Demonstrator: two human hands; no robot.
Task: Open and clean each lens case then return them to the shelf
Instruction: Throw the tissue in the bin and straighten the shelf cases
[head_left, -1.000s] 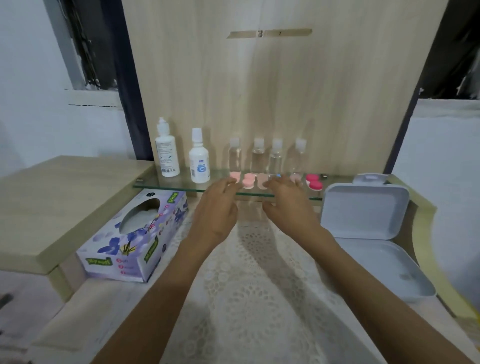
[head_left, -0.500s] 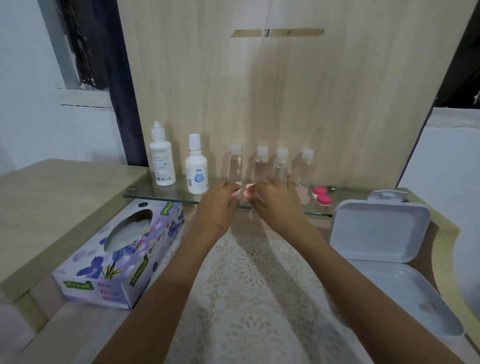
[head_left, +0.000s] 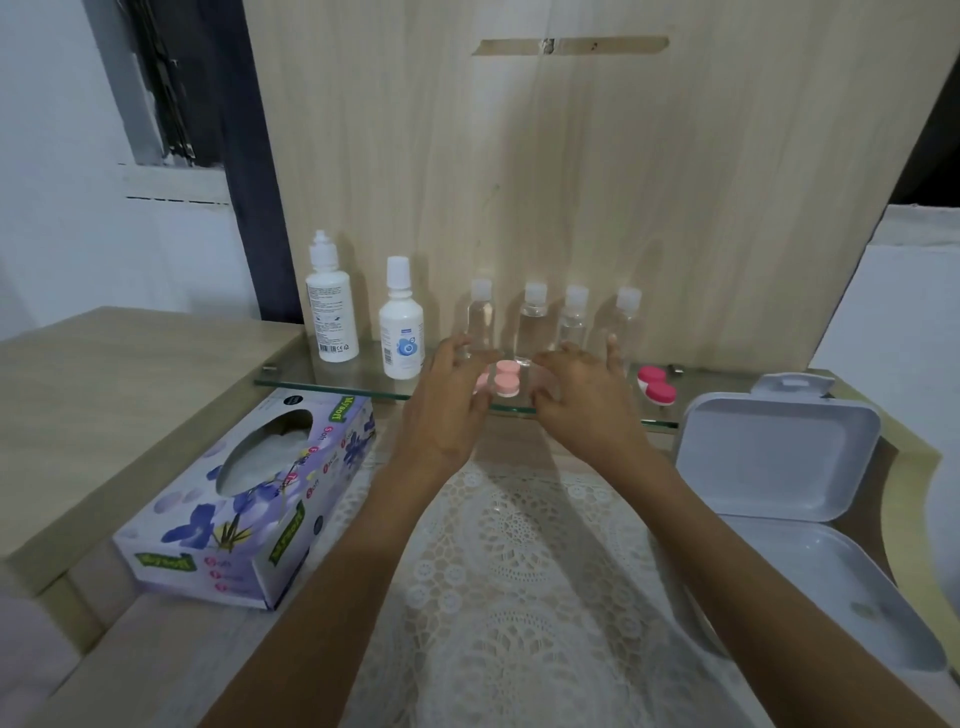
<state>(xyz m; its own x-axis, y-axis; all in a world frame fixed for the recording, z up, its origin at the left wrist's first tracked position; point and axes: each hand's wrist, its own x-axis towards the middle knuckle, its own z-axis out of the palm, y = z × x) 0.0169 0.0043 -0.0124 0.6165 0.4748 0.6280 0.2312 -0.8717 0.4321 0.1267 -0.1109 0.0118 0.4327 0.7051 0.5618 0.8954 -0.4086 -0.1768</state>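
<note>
A light pink lens case (head_left: 506, 378) stands on the glass shelf (head_left: 337, 382), between my two hands. My left hand (head_left: 451, 402) hovers at its left with fingers spread, partly covering another pink case (head_left: 482, 384). To the right of the case my right hand (head_left: 582, 400) reaches over the shelf edge, fingers spread and loosely bent, hiding whatever lies under it. Neither hand visibly holds anything. A dark pink lens case (head_left: 657, 385) lies further right on the shelf.
Two white solution bottles (head_left: 332, 306) (head_left: 401, 325) and several small clear bottles (head_left: 532, 325) stand at the back of the shelf. A tissue box (head_left: 249, 506) lies at the left, an open white plastic box (head_left: 779, 467) at the right, a lace cloth (head_left: 519, 571) below.
Both hands have drawn apart from the middle of the shelf, uncovering the light pink case between them. The camera has tilted a little.
</note>
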